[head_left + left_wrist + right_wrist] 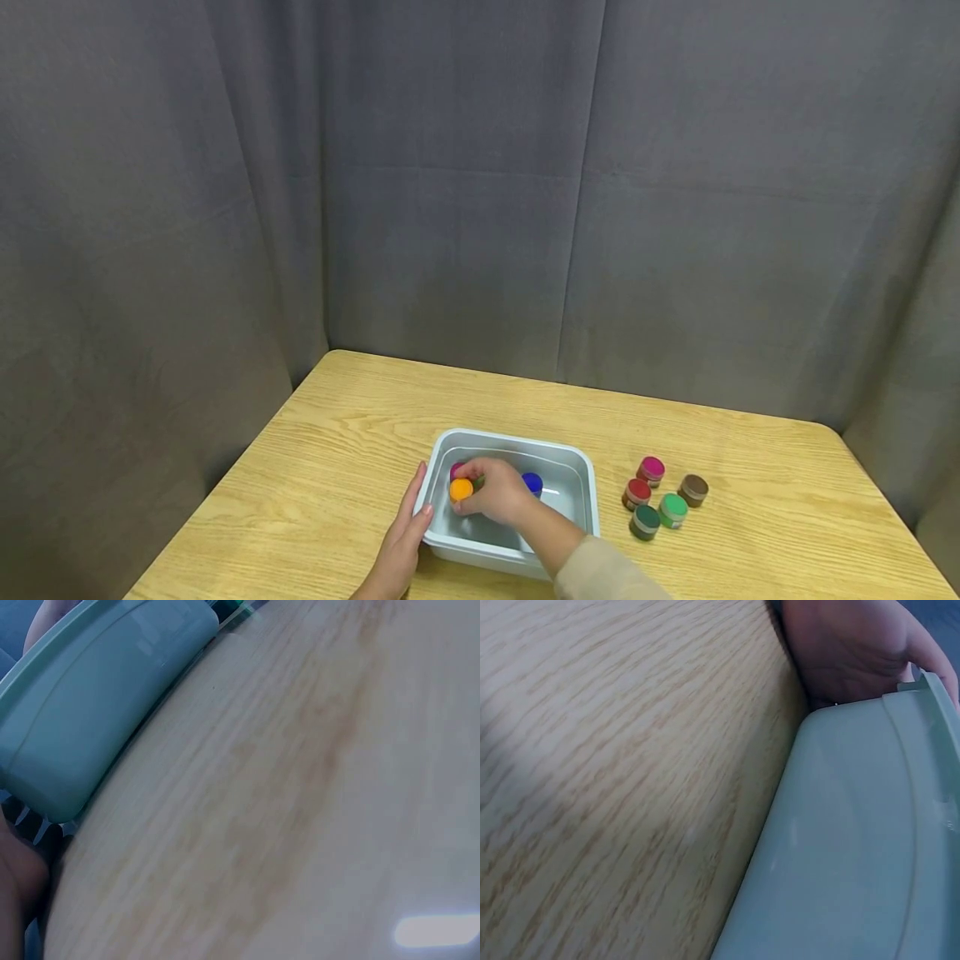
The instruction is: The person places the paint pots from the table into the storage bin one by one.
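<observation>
Wooden table [315,467], grey curtain behind. Grey tub [577,467] holds blue jar [532,482] beside right hand [498,493], which grips orange jar [461,489] inside. Left hand [401,533] flat, fingers straight, against tub's outer wall.

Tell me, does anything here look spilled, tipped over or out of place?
Nothing stands out. The tub sits flat on the table, the left hand against its side, the right hand inside holding an orange-lidded jar. Five jars stand upright beside it.

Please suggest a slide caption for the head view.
Right hand grips an orange-lidded jar inside a pale grey plastic tub; left hand steadies its side.
</observation>
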### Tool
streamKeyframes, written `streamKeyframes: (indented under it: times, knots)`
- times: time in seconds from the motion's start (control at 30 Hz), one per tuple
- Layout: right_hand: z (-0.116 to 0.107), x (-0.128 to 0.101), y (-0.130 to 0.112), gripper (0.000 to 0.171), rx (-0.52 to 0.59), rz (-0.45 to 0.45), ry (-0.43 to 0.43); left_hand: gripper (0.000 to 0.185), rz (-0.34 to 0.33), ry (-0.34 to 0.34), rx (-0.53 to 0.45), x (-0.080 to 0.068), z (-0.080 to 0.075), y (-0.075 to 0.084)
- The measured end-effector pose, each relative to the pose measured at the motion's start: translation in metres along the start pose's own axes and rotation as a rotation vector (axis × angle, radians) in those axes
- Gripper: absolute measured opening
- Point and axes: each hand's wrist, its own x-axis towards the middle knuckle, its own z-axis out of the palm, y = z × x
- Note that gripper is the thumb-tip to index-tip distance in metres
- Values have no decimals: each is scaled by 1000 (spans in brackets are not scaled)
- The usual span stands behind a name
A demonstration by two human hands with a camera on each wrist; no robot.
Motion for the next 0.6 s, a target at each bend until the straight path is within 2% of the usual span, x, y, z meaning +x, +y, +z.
streamKeyframes:
  times: [0.43, 0.6]
  knots:
    - [5, 1, 0, 39, -81, -31, 24, 58, -6, 13, 15, 0, 1, 0]
    - [6, 0, -1, 40, -77, -35, 27, 58, -5, -1, 23, 0, 0, 0]
